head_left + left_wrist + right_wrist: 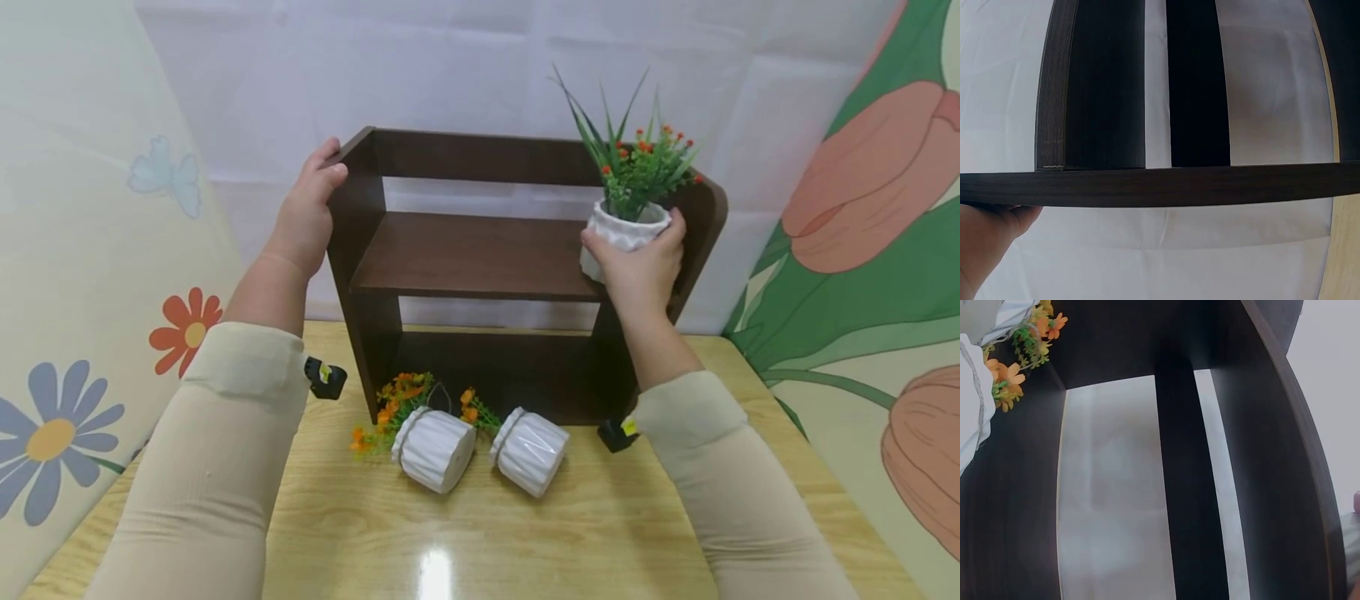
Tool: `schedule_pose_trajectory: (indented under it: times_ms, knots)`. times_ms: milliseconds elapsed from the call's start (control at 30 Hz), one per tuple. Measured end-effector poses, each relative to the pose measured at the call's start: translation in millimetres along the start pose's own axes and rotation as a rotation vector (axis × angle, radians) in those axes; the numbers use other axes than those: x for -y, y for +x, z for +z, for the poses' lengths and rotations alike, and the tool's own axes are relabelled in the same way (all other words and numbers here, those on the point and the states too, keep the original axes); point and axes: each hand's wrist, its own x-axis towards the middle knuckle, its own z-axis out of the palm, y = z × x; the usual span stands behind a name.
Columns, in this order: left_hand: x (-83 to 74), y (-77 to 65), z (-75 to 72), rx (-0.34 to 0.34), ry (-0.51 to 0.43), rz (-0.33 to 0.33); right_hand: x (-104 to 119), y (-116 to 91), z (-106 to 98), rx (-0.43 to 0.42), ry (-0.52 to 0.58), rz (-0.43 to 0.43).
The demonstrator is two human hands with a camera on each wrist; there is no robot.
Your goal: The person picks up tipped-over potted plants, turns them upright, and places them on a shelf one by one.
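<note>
A dark brown two-tier shelf (480,254) stands upright on the table. My left hand (303,218) grips the upper edge of its left side panel; in the left wrist view that hand (988,240) shows only partly beside the panel (1166,187). At the right end of the upper tier, my right hand (643,271) holds a white ribbed pot (626,231) with grassy leaves and small red-orange flowers (648,167). Whether the pot's base touches the board cannot be told. The right wrist view looks under the upper board (1272,487).
Two white pots lie tipped over before the shelf, the left one (435,450) and the right one (529,452), their orange flowers (401,400) reaching the lower tier. A pale wood table (360,533) lies beneath. White cloth (450,67) hangs behind, with flower-painted panels (862,250) at the sides.
</note>
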Motion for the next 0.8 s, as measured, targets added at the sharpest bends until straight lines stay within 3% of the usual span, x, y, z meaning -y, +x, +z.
schedule_pose_trajectory:
  times_ms: [333, 800]
  knots:
    - [0.4, -1.7, -0.9, 0.008, -0.013, 0.002, 0, -2, -2, 0.031, -0.001, 0.008]
    - [1.1, -0.8, -1.1, 0.01, 0.012, -0.001, -6, -9, -12, 0.071, 0.088, -0.051]
